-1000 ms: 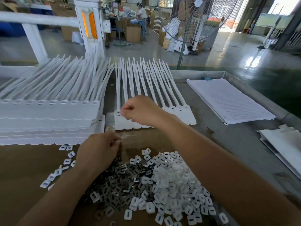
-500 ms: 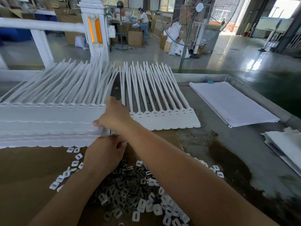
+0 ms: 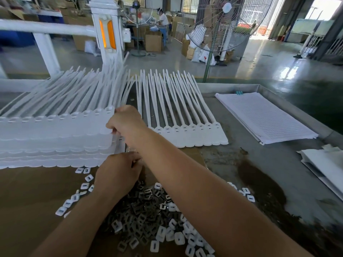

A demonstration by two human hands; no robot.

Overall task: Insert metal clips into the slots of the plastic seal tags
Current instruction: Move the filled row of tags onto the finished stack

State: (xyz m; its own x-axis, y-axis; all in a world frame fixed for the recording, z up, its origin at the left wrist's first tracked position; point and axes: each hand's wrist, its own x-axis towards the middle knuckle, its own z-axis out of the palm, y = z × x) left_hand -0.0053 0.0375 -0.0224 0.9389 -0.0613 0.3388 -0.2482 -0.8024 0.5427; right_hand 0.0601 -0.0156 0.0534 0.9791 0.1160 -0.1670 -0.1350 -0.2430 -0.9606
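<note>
A tall stack of white plastic seal tag strips (image 3: 55,134) fills the left of the table. My right hand (image 3: 126,125) pinches the right-hand corner of the stack's top strip. One flat strip of tags (image 3: 187,132) lies to the right of that hand. My left hand (image 3: 117,173) rests knuckles-up at the far edge of a pile of dark metal clips (image 3: 141,210) and white plastic caps (image 3: 178,236); its fingers are curled under and what they hold is hidden.
A pad of lined paper sheets (image 3: 263,115) lies at the right, with more white sheets (image 3: 326,164) near the right edge. The metal table rim (image 3: 297,110) runs behind them. Brown cardboard (image 3: 27,193) covers the near left. A standing fan (image 3: 219,25) is beyond the table.
My right hand left the flat strip, moved left and took hold of the top strip of the tall stack. My left hand stayed at the clip pile.
</note>
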